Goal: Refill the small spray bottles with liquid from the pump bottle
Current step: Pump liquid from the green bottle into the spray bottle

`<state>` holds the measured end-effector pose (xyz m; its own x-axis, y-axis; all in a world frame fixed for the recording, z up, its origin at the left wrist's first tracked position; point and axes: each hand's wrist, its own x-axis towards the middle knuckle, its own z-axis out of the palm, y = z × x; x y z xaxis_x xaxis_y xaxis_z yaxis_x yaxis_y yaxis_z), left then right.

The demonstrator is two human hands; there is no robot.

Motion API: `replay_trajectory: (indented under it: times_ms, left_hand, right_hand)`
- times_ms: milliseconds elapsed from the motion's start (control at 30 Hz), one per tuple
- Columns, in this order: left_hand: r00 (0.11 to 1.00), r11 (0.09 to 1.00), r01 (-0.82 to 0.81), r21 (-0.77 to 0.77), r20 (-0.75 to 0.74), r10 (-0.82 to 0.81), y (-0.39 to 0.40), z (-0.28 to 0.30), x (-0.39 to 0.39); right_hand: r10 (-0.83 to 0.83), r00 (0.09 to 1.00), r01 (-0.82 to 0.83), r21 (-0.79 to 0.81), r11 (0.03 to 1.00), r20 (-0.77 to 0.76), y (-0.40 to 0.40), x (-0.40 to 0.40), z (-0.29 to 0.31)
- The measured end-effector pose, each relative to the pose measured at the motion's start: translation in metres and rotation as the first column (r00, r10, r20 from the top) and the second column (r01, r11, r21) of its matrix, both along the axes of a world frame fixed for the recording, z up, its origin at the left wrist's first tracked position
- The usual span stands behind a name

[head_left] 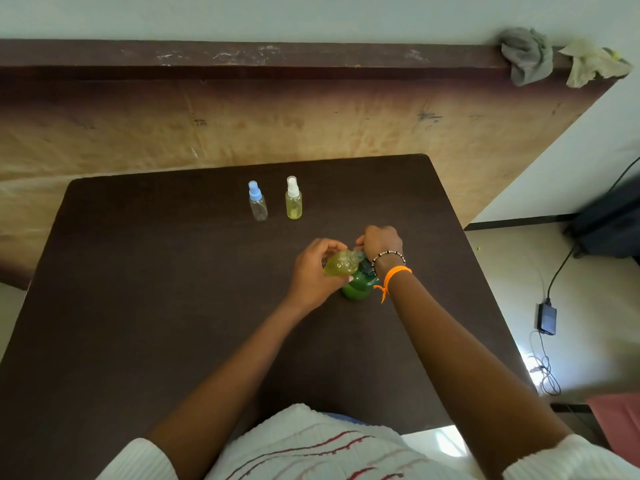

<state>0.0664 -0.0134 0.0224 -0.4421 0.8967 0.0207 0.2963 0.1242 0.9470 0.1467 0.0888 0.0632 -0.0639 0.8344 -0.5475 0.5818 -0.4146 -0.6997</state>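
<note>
Dark table (145, 306), viewed from above; the person sits at the near edge with both forearms reaching forward to a point right of centre. Green pump bottle (358, 287) stands upright on the table there, largely covered by the hands; only its rounded lower body and dark collar show. Right hand (380, 242) sits on top of the pump, fingers curled down over the head, wrist directly above the bottle; whether it is pressing cannot be told. Left hand (313, 271) holds a small uncapped bottle (341, 263), fingers and thumb wrapped round its body. This bottle is tipped well over, long axis running roughly left to right, mouth toward the pump spout (358, 255); mouth and spout appear to meet, but the joint is blurred. Yellow-green liquid fills most of the visible body. Judgement: the coming stroke depends on keeping that mouth lined up under the spout tip, so the left hand does the aiming and the right only drives. Well apart at the far side stand two capped spray bottles just beside each other: blue-capped bottle (258, 201), clear and apparently empty, on the left; white-capped bottle (293, 199), yellowish contents, on the right.
</note>
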Motion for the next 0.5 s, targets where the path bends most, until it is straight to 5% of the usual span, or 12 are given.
replay_trajectory:
  times_ms: [500]
  left_hand:
    - [1.000,1.000,0.003,-0.004,0.019,-0.003,-0.001,0.001,0.001]
  right_hand:
    - [0.065,0.998,-0.065,-0.030,0.997,0.008,0.007,0.000,-0.003]
